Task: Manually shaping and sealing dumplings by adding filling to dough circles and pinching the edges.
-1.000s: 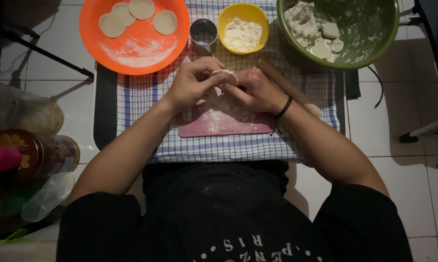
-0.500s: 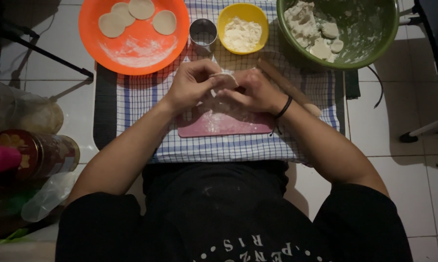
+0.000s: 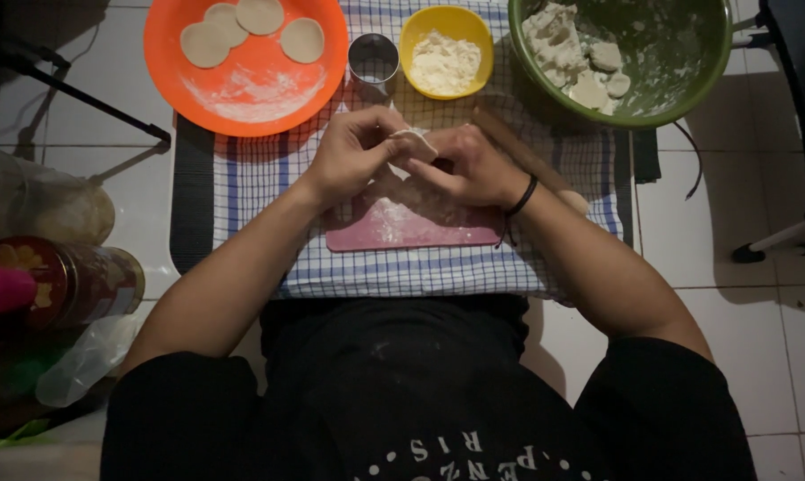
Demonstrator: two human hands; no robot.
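My left hand (image 3: pixel 353 151) and my right hand (image 3: pixel 469 165) meet above a floured pink board (image 3: pixel 402 233) and pinch a small pale piece of dough (image 3: pixel 413 138) between their fingertips. A black band circles my right wrist. A wooden rolling pin (image 3: pixel 536 165) lies slanted behind my right hand, partly hidden by it.
An orange plate (image 3: pixel 242 93) with three flat dough rounds sits at the back left. A metal ring cutter (image 3: pixel 373 61), a yellow bowl of flour (image 3: pixel 445 49) and a green bowl with dough scraps (image 3: pixel 661 62) line the back. A checked cloth (image 3: pixel 402 267) covers the floor; jars (image 3: pixel 73 281) stand left.
Both hands stay together over the board, and the fingers have shifted slightly around the dough piece. Nothing else has moved.
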